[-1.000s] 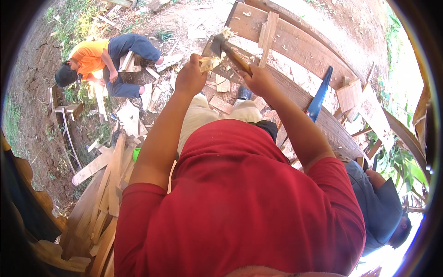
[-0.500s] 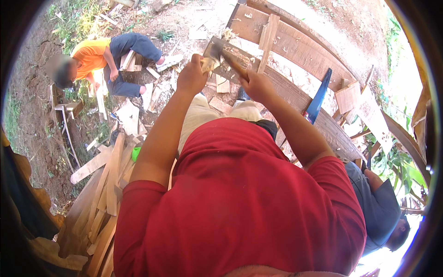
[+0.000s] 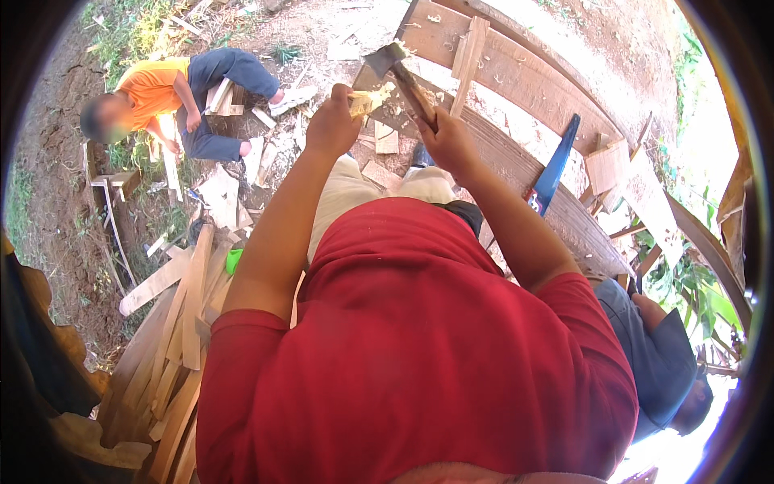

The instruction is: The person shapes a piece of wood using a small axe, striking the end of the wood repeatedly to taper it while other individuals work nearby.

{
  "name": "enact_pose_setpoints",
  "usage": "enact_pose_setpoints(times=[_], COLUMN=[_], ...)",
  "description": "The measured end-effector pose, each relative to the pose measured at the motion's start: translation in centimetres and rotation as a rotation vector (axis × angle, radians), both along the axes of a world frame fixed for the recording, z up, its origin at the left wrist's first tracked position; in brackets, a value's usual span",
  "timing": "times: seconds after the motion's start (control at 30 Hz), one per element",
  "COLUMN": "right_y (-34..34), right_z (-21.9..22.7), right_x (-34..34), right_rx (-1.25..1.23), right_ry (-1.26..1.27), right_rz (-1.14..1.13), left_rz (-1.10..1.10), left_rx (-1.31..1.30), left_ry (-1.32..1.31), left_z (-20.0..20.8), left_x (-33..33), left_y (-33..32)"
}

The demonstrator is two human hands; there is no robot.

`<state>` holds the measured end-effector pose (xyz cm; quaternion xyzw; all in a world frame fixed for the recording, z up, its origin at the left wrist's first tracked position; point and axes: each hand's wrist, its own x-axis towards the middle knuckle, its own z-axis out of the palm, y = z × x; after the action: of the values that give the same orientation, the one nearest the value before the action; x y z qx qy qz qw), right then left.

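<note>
My right hand (image 3: pixel 451 145) is closed round the wooden handle of a hatchet (image 3: pixel 415 97). Its dark metal head is up at the far end, over the near end of a long plank. In my left hand (image 3: pixel 332 125) is a short pale piece of wood (image 3: pixel 371 100), its far end rough with curled shavings. The hatchet head stands apart from the piece, just beyond it. Most of that wood is hidden by my fingers.
A plank bench (image 3: pixel 516 149) with shavings runs to the right, a blue handsaw (image 3: pixel 556 165) on it. A person in orange (image 3: pixel 153 93) sits at the left, another in grey (image 3: pixel 645 355) at the right. Long wood strips (image 3: pixel 197 298) are piled at lower left.
The hatchet has lifted away from the piece of wood, its head rising toward the far side. My left hand still holds the piece in nearly the same place.
</note>
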<state>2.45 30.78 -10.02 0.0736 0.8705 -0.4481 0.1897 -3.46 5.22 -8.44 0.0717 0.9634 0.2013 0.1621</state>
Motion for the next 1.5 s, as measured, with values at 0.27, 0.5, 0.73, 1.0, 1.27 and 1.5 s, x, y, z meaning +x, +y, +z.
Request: enact_pose_setpoints(times=[0.27, 0.5, 0.73, 1.0, 1.27, 1.5], right_y=[-0.5, -0.1, 0.3, 0.6, 1.3, 1.0], right_z=[-2.2, -3.4, -3.1, -5.8, -4.7, -4.5], right_x=[0.8, 0.3, 0.6, 1.4, 1.0, -0.1], right_rx=[0.113, 0.133, 0.228, 0.273, 0.217, 0.205], right_ry=[-0.02, -0.038, -0.039, -0.039, 0.056, 0.009], right_rz=[0.095, 0.121, 0.189, 0.197, 0.246, 0.055], left_rz=[0.07, 0.074, 0.089, 0.12, 0.085, 0.154], left_rx=[0.007, 0.012, 0.024, 0.026, -0.014, 0.022], left_ry=[-0.063, -0.061, -0.054, -0.115, -0.075, -0.157], left_z=[-0.1, -0.2, 0.3, 0.3, -0.1, 0.2], left_x=[0.4, 0.8, 0.6, 0.6, 0.7, 0.2], left_y=[0.0, 0.0, 0.2, 0.2, -0.2, -0.1])
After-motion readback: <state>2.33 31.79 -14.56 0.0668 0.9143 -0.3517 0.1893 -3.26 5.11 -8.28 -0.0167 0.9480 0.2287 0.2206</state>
